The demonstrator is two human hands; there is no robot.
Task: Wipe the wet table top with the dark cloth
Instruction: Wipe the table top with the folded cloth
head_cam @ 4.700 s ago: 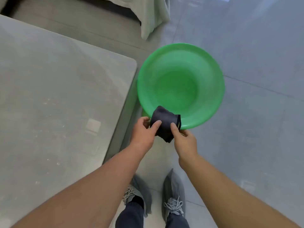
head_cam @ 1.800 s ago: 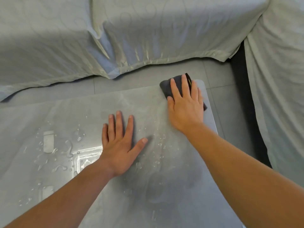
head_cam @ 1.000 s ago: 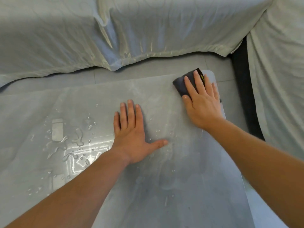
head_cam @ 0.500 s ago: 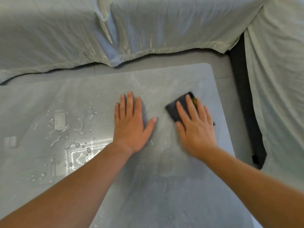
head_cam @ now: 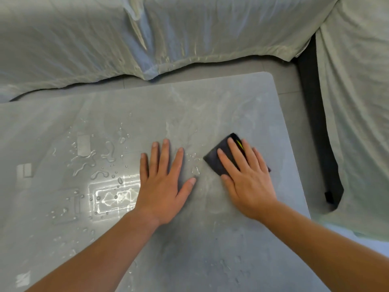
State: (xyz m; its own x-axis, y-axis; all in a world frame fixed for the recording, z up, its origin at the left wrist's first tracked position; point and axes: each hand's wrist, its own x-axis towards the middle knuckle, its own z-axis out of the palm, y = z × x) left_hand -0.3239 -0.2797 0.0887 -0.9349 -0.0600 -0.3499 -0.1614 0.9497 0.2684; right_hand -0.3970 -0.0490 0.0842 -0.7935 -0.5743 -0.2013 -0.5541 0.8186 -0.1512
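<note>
The grey table top (head_cam: 210, 106) fills the lower view, with water drops and puddles (head_cam: 90, 163) on its left half. A folded dark cloth (head_cam: 219, 161) with a small yellow mark lies flat on the right half. My right hand (head_cam: 246, 180) presses down on the cloth with fingers spread over it, so most of it is hidden. My left hand (head_cam: 164, 184) rests flat on the bare table just left of the cloth, fingers apart, holding nothing. A few drops sit between the two hands.
A sofa under a pale green cover (head_cam: 168, 39) runs along the far side and continues down the right (head_cam: 357, 123). A strip of grey floor (head_cam: 288, 81) separates it from the table. The table's rounded far right corner is close to the sofa.
My right hand has slid the cloth from the far right corner toward me and to the left, close to my left hand. The left hand has stayed flat on the table.
</note>
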